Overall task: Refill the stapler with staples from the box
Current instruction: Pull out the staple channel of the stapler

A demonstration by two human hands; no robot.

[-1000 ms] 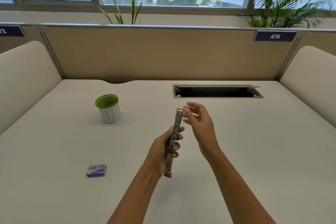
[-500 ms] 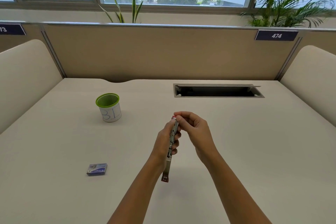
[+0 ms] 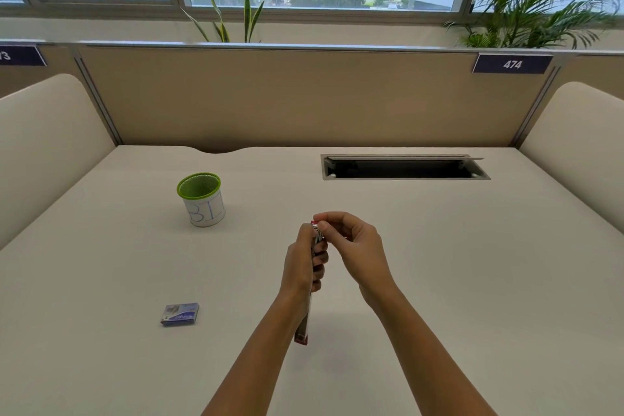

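While the left hand (image 3: 302, 263) grips the stapler (image 3: 303, 328), the right hand (image 3: 358, 246) pinches its far end with curled fingers (image 3: 334, 220).

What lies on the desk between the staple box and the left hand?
Nothing: in the head view, only bare desk separates the staple box from the left hand.

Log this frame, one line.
left hand: grips stapler | right hand: pinches stapler top | staple box: on desk, apart from hands

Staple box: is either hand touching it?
No, the staple box lies untouched on the desk; left hand and right hand are both on the stapler.
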